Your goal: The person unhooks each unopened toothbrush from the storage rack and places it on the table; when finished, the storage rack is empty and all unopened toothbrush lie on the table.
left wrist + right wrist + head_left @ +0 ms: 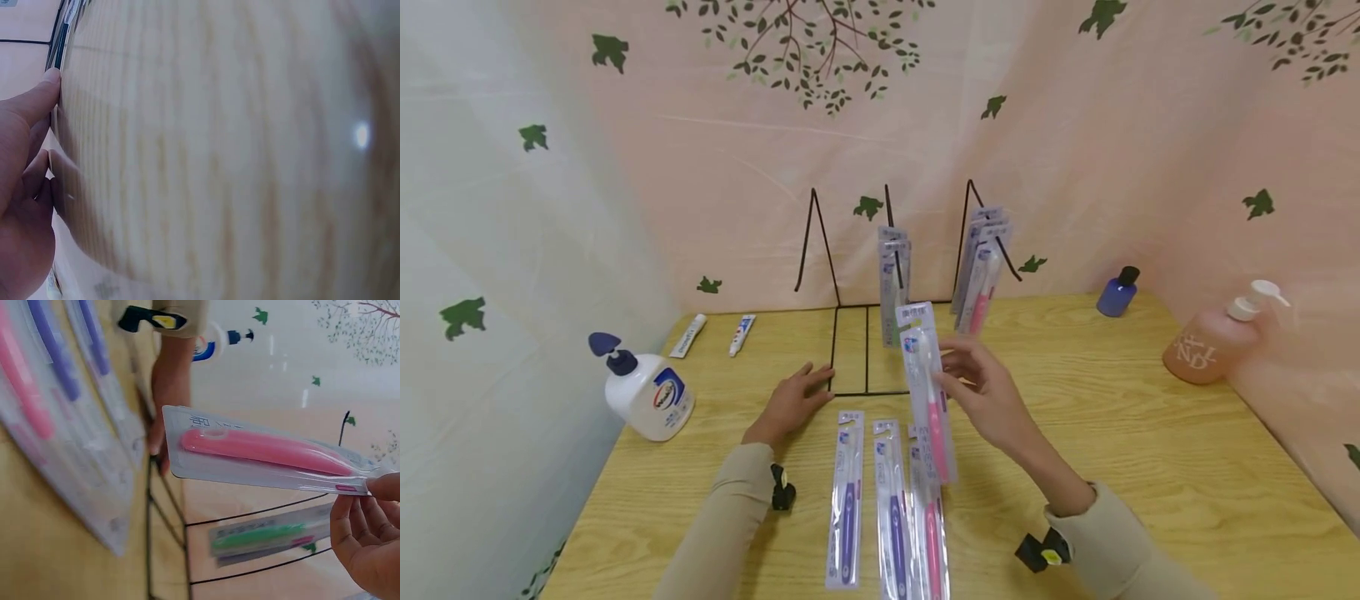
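Observation:
My right hand (988, 387) pinches the right edge of a packaged pink toothbrush (928, 400), held upright above the table before the black wire rack (867, 350). In the right wrist view, thumb and fingers grip the pack's edge. My left hand (792, 406) rests on the table, fingertips at the rack's left base wire. Two packaged purple toothbrushes (847, 517) and a packaged pink toothbrush (932, 542) lie at the front, the latter partly hidden by the held pack. Packs with a green toothbrush (262, 537) in front hang on the middle hook; pink toothbrush packs (985, 271) hang on the right one.
The rack's left hook (814, 237) carries no pack. At left stand a white pump bottle (651, 396) and two small tubes, one a white tube (688, 336). A blue bottle (1117, 293) and a pink pump bottle (1210, 342) stand at right. Fabric walls enclose the table.

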`<state>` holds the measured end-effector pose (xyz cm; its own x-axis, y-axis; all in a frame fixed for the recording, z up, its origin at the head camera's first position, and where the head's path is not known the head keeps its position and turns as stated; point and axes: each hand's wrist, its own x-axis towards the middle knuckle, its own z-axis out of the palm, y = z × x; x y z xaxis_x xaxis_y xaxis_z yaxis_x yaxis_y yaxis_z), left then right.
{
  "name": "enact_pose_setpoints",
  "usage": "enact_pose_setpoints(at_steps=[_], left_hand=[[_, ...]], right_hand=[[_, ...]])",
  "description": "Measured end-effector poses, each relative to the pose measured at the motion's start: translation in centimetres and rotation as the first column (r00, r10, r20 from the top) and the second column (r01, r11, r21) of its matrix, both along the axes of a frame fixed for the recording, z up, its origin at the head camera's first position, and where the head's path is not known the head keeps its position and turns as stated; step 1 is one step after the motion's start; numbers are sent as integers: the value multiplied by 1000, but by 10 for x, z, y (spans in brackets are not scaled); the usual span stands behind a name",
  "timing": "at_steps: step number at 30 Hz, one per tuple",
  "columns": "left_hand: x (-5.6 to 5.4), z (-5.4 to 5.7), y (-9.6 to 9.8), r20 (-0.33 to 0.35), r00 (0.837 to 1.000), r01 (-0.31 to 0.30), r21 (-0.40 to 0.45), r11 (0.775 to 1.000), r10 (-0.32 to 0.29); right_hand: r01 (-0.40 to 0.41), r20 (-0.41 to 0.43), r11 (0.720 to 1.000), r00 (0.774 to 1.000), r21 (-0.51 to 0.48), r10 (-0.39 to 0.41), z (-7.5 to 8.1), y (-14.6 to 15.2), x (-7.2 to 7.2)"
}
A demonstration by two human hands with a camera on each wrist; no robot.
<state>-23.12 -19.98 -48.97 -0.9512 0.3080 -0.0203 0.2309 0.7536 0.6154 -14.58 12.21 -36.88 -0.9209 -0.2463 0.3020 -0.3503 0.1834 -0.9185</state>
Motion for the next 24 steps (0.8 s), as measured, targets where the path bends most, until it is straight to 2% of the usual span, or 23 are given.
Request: enact_pose_setpoints(at_steps=[3,5,8,12,14,17,24], left_hand=[[1,1,0,7,1000,-5,1,1000,5],[1,1,0,1,1000,1,0,1000,-1],[1,1,0,8,1000,-1,6,1000,1],[0,1,0,11,1000,0,11,1000,0],[0,2,-1,12,1000,-2,8,1000,2],[2,4,-1,19,1000,-5,5,1000,5],[1,2,0,18,1000,3,14,1000,-3]], right_hand=[[28,84,1000,996,8,-28,-20,13,8],[50,165,999,985,8,-51,-34,21,14],[93,307,996,948,2,-89,-53,33,24],[142,452,990,882,12,-132,-74,43,35],[151,487,988,861,30,-146,-84,46,38],[153,509,986,845,62,-163,-95,44,41],[152,509,971,830,184,-226,-104,34,47]])
